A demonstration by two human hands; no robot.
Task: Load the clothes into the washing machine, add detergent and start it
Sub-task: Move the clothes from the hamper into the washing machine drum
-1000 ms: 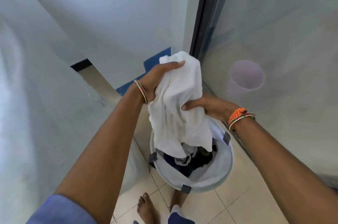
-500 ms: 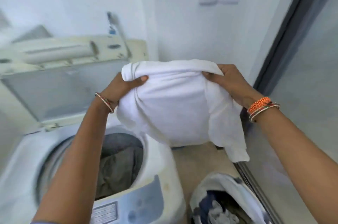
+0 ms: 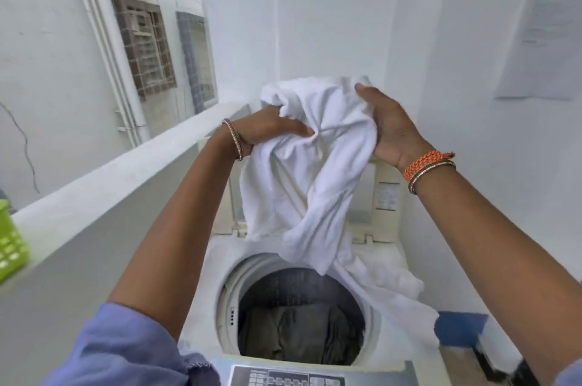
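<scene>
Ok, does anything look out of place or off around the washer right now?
One thing: the white cloth, held up by the left hand and right hand, trails its lower end over the right side of the washing machine's top rather than into the drum, where dark clothes already lie. Nothing looks spilled or damaged.

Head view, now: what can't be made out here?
- Control panel: cut off by the bottom edge, labels too blurred to read.
- Drum: dark clothes at the bottom; how many items cannot be told.
- White garment: bunched between left hand and right hand; its type is unclear.
- Open lid: mostly hidden behind the garment.
- Detergent: none in view.
</scene>
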